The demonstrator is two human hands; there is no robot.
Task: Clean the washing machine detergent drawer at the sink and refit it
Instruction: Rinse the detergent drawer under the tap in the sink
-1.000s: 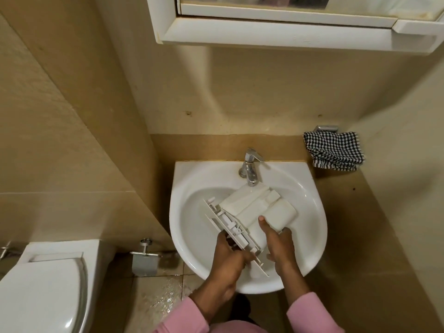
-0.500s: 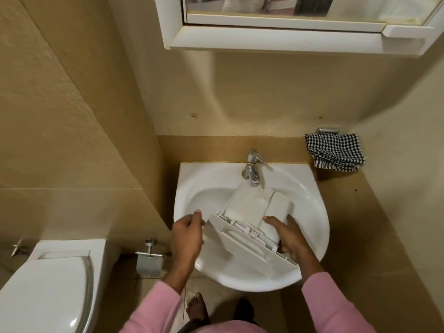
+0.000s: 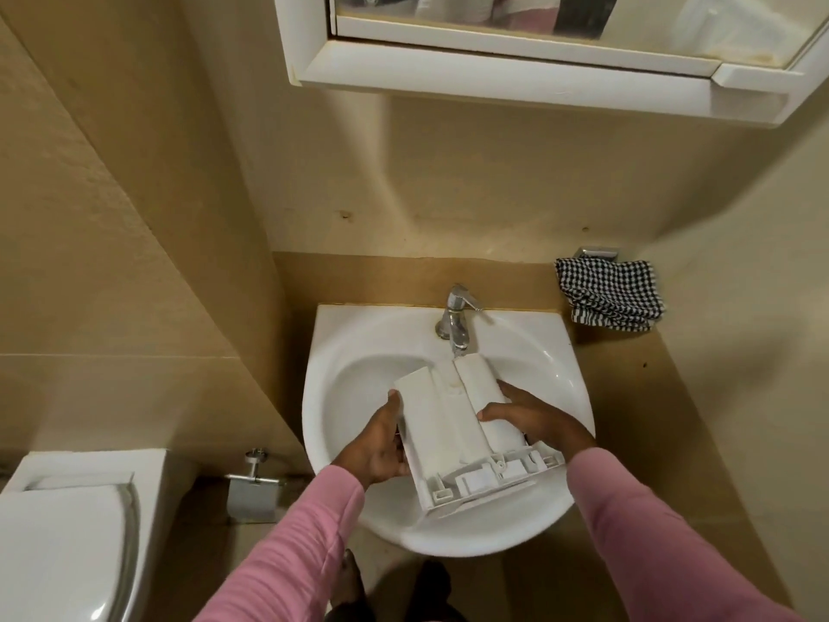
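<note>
1. Two pink sleeves [image 3: 305, 531] reach in from the bottom edge, and a bare foot [image 3: 352, 576] shows on the floor between them, below the sink's near rim.
2. Low on the left stands a white toilet [image 3: 58, 531] with its lid down. A chrome paper holder [image 3: 251, 489] sits on the wall between it and the sink.
3. The left hand [image 3: 377, 446] grips the left side of the detergent drawer [image 3: 448, 424], with its thumb up along the edge and its fingers curled underneath.
4. The right hand [image 3: 534, 417] holds the drawer's right side. Its thumb lies across the top face and its fingers wrap round the side wall.
5. The drawer is over the basin of the white sink [image 3: 323, 397], turned so that its smooth underside faces up. Its ribbed front panel sits at the near rim and hangs slightly past it, and its far end points toward the back edge.
6. A chrome tap [image 3: 455, 316] rises from the middle of the sink's back edge, its spout just above the drawer's far end.
7. A black-and-white checked cloth [image 3: 610, 294] hangs from a chrome hook [image 3: 596, 252], just beyond the sink's back right corner.
8. Highest and farthest, a white mirrored cabinet [image 3: 493, 78] juts out from the wall above the tap.
</note>
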